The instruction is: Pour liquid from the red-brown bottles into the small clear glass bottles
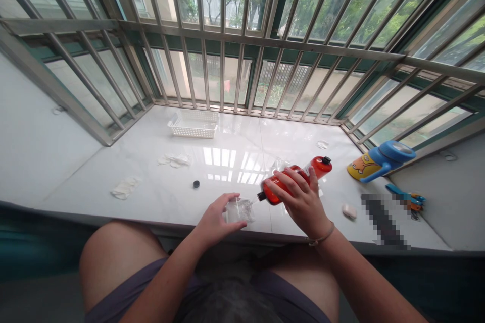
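Two bare hands above a white marble windowsill (227, 136) — the right hand (301, 202) closed around a tilted red plastic bottle (282, 186), its black nozzle (261, 196) just beside a clear crumpled plastic vessel (238, 210) gripped in the left hand (214, 222); a small black round cap (196, 184) lies apart on the sill

The head-worn camera looks forward and down at a marble windowsill (242, 136) close ahead.

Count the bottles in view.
2: a red bottle in the right hand, and a clear plastic bottle in the left hand. Others may be hidden.
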`<act>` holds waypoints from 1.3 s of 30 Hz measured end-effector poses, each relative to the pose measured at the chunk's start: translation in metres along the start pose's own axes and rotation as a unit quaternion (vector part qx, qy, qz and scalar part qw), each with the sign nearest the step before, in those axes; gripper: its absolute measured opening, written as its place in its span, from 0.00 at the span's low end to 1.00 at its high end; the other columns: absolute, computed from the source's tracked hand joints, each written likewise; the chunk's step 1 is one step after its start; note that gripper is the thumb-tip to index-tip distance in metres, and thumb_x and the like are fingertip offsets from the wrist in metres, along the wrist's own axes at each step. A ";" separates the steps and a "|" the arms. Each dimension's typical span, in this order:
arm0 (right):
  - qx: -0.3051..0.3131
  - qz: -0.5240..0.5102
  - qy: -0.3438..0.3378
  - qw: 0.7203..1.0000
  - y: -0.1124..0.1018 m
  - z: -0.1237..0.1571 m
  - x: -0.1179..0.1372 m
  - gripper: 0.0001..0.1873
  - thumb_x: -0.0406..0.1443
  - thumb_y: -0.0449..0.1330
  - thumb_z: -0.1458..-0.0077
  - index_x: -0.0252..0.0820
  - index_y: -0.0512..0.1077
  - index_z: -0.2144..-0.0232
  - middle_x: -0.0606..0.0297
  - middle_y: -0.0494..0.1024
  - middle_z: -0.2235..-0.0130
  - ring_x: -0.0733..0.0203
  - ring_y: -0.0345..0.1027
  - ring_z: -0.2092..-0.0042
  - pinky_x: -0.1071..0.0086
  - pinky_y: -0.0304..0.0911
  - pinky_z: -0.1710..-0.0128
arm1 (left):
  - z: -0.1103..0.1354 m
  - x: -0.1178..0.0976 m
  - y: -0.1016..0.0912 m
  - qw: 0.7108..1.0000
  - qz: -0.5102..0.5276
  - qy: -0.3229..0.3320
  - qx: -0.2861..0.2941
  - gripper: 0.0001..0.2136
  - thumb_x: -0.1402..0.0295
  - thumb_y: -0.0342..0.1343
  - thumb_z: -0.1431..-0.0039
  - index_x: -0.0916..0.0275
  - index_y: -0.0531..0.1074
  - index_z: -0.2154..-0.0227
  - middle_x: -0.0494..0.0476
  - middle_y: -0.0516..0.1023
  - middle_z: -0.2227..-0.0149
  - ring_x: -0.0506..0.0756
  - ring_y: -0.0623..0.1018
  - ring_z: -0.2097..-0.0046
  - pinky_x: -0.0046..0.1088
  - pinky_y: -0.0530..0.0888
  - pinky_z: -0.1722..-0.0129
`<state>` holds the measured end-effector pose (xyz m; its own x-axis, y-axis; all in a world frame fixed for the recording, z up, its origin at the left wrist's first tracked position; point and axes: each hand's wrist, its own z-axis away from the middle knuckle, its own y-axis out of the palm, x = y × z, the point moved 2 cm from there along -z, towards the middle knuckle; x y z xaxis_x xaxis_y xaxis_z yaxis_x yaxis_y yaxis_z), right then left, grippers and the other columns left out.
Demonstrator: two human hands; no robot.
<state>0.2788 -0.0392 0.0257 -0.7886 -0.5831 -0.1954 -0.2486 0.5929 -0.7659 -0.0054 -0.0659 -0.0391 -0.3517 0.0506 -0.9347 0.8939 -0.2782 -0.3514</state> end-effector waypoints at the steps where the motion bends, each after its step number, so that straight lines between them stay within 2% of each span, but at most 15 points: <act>1: 0.000 0.000 -0.001 1.000 0.000 0.000 0.000 0.35 0.22 0.61 0.36 0.60 0.71 0.34 0.64 0.78 0.35 0.47 0.67 0.31 0.31 0.34 0.23 | 0.000 0.000 0.000 1.000 0.000 -0.001 0.000 0.34 0.58 0.75 0.48 0.52 0.74 0.38 0.62 0.78 0.36 0.70 0.76 0.34 0.53 0.78 0.38; 39: 0.005 0.009 -0.024 1.000 -0.003 -0.008 -0.003 0.33 0.24 0.63 0.35 0.60 0.71 0.34 0.66 0.78 0.35 0.46 0.65 0.30 0.30 0.33 0.23 | -0.002 0.008 0.003 1.000 0.017 -0.007 -0.006 0.33 0.59 0.77 0.50 0.55 0.74 0.41 0.63 0.78 0.38 0.69 0.77 0.36 0.54 0.77 0.37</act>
<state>0.2775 -0.0349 0.0333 -0.7645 -0.5986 -0.2389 -0.2283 0.5982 -0.7682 -0.0054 -0.0642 -0.0477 -0.3247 0.0284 -0.9454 0.9086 -0.2681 -0.3202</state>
